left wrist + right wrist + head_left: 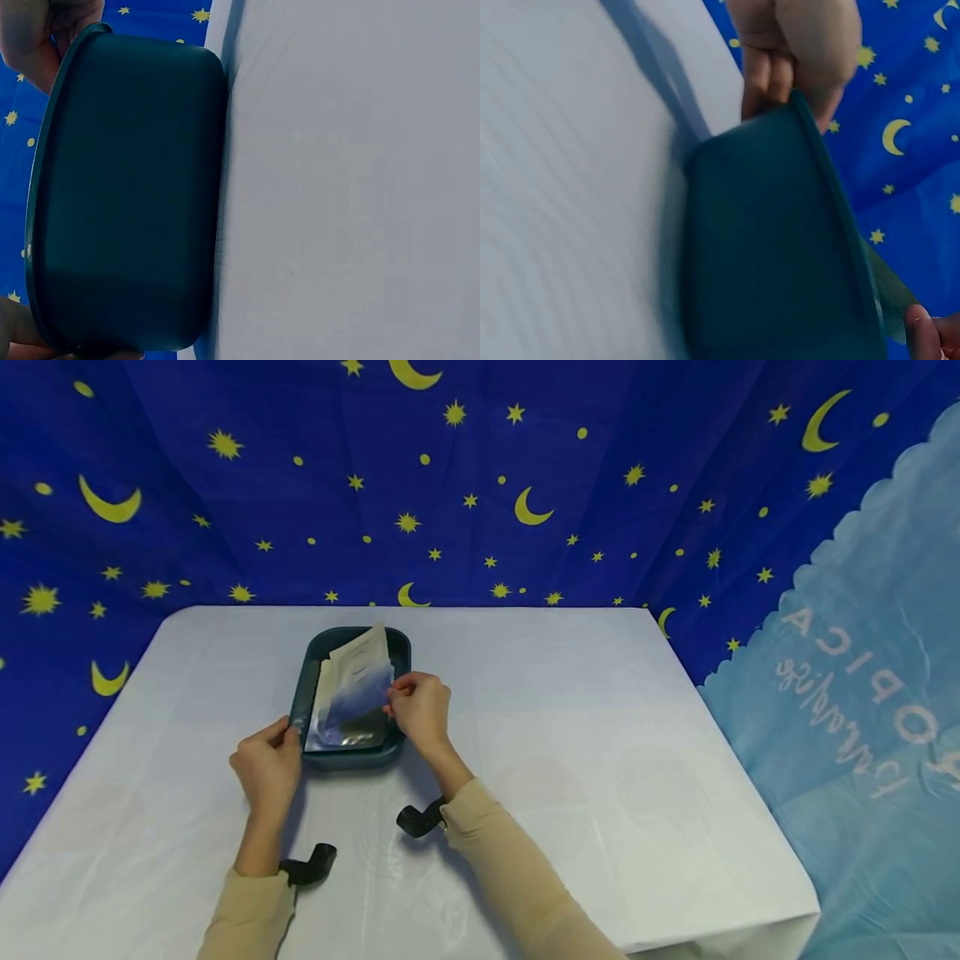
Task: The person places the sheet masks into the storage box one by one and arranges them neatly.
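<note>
A dark teal plastic basin [349, 762] stands on the table, left of its middle. My left hand [267, 764] grips the basin's left rim, its fingers against the outer wall in the right wrist view. Between thumb and fingers, my right hand [423, 708] pinches the right edge of a flat packet [362, 662], pale above and bluish, shiny below. The packet is tilted up above the basin. Beneath it lies at least one more pale, shiny packet [318, 702], partly covered. In the right wrist view, the pinched packet's corner [891, 289] shows past the rim.
A white cloth covers the table [585, 710]. A blue curtain [510, 468] with yellow stars and moons hangs behind it, and a light blue printed cloth [862, 693] hangs at the right. Black curved pieces [311, 866] sit at both wrists.
</note>
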{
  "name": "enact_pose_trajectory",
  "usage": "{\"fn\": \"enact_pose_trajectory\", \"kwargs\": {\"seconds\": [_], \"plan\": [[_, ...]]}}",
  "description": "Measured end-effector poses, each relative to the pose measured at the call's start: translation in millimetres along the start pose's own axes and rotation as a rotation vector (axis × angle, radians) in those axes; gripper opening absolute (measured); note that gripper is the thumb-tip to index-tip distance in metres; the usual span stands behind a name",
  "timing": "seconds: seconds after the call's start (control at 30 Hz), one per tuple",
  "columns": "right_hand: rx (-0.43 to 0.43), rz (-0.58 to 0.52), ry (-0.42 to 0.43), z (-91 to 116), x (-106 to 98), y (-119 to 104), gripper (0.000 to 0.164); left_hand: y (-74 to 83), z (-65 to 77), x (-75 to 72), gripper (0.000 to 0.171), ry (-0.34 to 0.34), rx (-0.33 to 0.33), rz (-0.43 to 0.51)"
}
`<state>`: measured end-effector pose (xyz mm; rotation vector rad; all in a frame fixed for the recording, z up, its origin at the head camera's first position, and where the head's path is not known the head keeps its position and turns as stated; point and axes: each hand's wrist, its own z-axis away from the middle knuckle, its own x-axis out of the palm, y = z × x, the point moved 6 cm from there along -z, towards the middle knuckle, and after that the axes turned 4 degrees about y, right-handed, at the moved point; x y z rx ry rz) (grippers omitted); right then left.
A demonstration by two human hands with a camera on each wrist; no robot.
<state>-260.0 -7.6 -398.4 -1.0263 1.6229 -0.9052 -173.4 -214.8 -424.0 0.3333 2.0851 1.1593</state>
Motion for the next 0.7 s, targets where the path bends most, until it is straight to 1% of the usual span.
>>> {"fn": "enact_pose_trajectory", "kwargs": {"seconds": [0.1, 0.23, 0.33, 0.53, 0.6, 0.7], "plan": [[-0.023, 0.047, -0.004, 3.1, 8.2, -2.8, 0.004, -0.8, -0.4, 0.0, 0.024, -0.005, -0.012, -0.008], [-0.033, 0.1, -0.019, 8.7, 16.9, -5.9, 0.004, -2.3, -0.2, 0.4, 0.024, -0.012, -0.024, -0.019], [-0.058, 0.165, -0.032, 12.4, 21.0, -9.9, 0.007, -3.3, -0.4, 0.7, 0.024, -0.011, -0.029, -0.016], [-0.153, 0.443, -0.04, 18.2, 19.2, -15.7, 0.026, -3.2, -0.8, 1.5, 0.025, -0.015, -0.032, -0.004], [-0.18, 0.484, -0.053, 18.9, 16.7, -15.0, 0.031, -3.3, -0.9, 1.7, 0.025, -0.018, -0.034, -0.005], [-0.202, 0.483, -0.071, 18.6, 11.0, -12.2, 0.033, -4.0, -1.1, 1.6, 0.026, -0.023, -0.043, -0.007]]}}
